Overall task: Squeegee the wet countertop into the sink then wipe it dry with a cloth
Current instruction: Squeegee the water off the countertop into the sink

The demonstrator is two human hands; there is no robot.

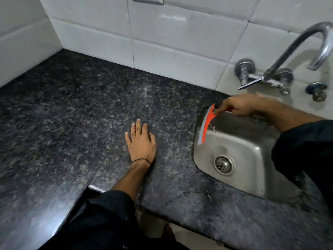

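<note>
A dark speckled granite countertop (75, 112) fills the left and middle of the head view. At its right sits a small steel sink (239, 147) with a round drain (223, 165). My right hand (241, 105) grips an orange squeegee (207, 121) with a grey rubber blade, held over the sink's left rim, blade edge hanging into the basin. My left hand (142, 141) lies flat on the counter, fingers spread, a thin black band at the wrist. No cloth is in view.
White tiled walls (162, 42) meet in a corner at the back left. A chrome wall tap (288, 56) arches over the sink's far right, with a small blue valve (316, 89) beside it. The counter's front edge has a step near my left sleeve.
</note>
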